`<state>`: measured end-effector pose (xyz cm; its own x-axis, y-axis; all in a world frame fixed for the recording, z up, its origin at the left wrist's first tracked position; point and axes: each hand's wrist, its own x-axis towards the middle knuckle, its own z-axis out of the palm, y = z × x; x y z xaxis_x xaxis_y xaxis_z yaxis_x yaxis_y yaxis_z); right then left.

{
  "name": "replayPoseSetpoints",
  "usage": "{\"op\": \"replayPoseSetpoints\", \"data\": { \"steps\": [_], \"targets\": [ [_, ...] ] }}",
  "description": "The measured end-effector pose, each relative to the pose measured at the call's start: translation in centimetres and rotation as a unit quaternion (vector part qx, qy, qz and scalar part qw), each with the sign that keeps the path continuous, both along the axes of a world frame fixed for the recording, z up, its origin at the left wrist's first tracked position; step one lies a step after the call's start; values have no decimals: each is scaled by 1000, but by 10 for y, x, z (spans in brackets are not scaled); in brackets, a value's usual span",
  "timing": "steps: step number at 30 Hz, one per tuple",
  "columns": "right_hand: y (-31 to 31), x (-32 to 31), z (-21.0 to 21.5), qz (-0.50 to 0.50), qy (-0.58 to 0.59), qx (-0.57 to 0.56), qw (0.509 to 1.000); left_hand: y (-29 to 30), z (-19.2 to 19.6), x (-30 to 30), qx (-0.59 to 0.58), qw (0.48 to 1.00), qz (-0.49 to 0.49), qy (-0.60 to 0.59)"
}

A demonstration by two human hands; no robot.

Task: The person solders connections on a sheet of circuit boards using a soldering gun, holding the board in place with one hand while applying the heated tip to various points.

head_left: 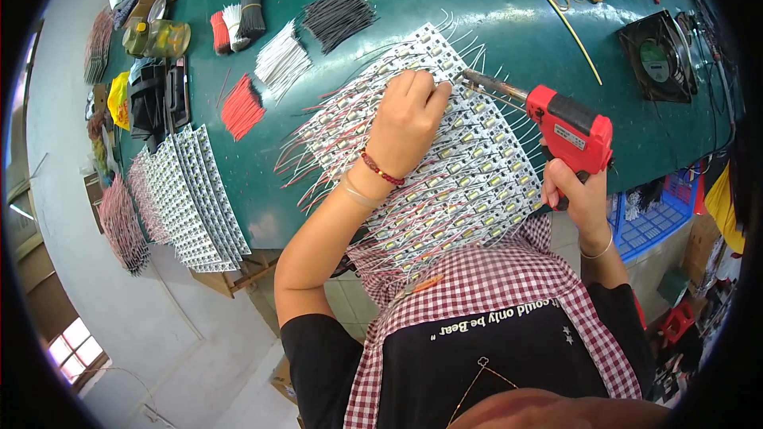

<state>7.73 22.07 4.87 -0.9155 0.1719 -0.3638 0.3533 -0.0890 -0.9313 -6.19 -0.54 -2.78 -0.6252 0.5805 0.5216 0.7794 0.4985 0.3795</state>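
My right hand (578, 195) grips the handle of a red soldering gun (571, 133). Its metal tip (477, 79) points left toward the far end of a fanned row of white light strips (469, 167) with red and white wires. My left hand (407, 115) rests on those strips with fingers curled, pinching at a wire or strip end close to the tip. A beaded bracelet is on my left wrist. The strips spread from the green table (493, 16) down over its near edge to my checked apron.
A second stack of white strips (195, 199) lies at the left edge. Bundles of red wires (241, 107), white wires (282, 59) and black wires (338, 14) sit behind. A small black fan (658, 57) stands right; a blue basket (656, 218) is below the table.
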Motion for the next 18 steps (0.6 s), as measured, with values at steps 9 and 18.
{"op": "replayPoseSetpoints", "data": {
  "steps": [9, 18],
  "targets": [
    [-1, 1, 2, 1, -9, 8, 1000, 3, 0, 6, 17, 999, 36, -20],
    [0, 0, 1, 1, -19, 19, 1000, 1, 6, 6, -24, 998, 54, 12]
  ]
}}
